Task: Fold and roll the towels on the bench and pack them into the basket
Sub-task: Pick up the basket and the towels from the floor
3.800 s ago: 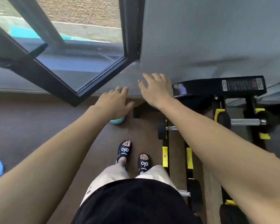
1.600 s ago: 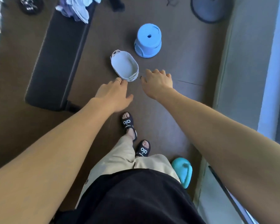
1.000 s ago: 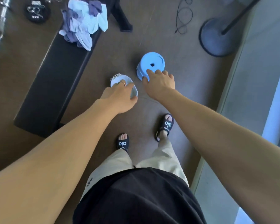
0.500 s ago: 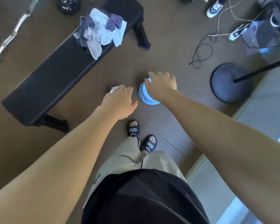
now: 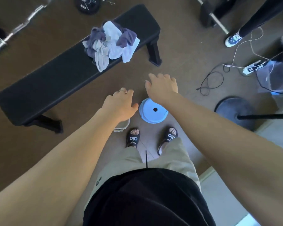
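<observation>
A heap of crumpled towels [image 5: 111, 44], purple, grey and white, lies near the right end of a long black bench [image 5: 55, 77]. The pale woven basket [image 5: 122, 127] stands on the floor by my left foot, mostly hidden under my left wrist. My left hand [image 5: 121, 103] hovers above it, palm down, fingers loosely curled, holding nothing. My right hand [image 5: 162, 88] is stretched forward over the floor, fingers apart and empty. Both hands are well short of the towels.
A blue plastic stool [image 5: 153, 111] stands in front of my feet. A round fan base [image 5: 232, 110] and loose cables [image 5: 211, 80] lie to the right. A barbell [image 5: 15, 31] lies at the far left. Another person's leg and shoe [image 5: 234, 39] are at the upper right.
The view has turned and moved toward the bench. The towels are nearer and more central. The stool and basket have slid down to my feet. Both hands stay empty.
</observation>
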`<state>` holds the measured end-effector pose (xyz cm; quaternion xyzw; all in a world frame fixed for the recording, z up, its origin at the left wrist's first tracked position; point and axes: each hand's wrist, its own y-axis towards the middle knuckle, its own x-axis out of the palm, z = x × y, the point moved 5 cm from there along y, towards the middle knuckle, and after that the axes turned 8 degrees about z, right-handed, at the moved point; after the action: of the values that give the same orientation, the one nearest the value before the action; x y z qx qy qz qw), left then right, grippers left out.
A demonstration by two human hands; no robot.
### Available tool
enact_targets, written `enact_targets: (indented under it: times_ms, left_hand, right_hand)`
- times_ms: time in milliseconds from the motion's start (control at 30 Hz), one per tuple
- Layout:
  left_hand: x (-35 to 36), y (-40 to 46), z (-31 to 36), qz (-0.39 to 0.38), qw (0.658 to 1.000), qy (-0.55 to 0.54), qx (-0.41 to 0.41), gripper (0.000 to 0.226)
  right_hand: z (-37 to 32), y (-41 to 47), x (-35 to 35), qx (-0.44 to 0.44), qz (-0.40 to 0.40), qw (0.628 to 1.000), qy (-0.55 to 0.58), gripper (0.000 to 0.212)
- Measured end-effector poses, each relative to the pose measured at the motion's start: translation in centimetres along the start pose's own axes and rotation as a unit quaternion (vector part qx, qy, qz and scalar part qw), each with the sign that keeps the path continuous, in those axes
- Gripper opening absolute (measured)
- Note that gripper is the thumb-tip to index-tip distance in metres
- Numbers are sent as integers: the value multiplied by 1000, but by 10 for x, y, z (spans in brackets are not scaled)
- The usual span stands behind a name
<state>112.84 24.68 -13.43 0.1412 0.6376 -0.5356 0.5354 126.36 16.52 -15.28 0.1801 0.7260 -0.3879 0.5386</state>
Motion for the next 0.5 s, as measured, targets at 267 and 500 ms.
enact_targets:
  times_ms: [267,500]
  left_hand:
    - [-26,52,42,34,992,-39,-112,53]
    - [-27,60,56,40,976,-80,-199,51]
  right_hand:
    - [40,79,-18,-102,-15,995,-14,48]
    - [42,115,-26,-190,-18,981,-47,45]
